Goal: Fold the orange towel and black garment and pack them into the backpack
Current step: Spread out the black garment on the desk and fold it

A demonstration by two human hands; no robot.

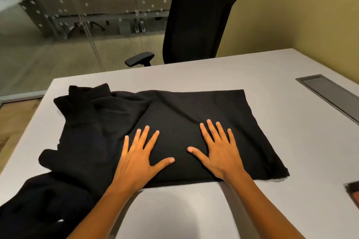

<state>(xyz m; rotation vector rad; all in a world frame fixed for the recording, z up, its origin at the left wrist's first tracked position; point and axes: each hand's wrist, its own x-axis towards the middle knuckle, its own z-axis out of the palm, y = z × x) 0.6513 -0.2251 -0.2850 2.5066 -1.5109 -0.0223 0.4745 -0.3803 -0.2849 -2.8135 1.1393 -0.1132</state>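
The black garment [194, 110] lies spread across the grey table [213, 72], its right part flat and its left part bunched in folds. My left hand [138, 155] rests palm down on the cloth with fingers spread. My right hand [219, 151] lies flat beside it, fingers apart, a little to the right. Neither hand holds anything. A dark bulky fabric mass, possibly the backpack [38, 203], sits at the table's near left corner. A sliver of something orange with a dark edge [354, 194] shows at the right border.
A black office chair [196, 27] stands behind the table's far edge. A grey cable hatch [330, 93] is set into the table at the right. A glass partition lies beyond on the left and a yellow wall on the right.
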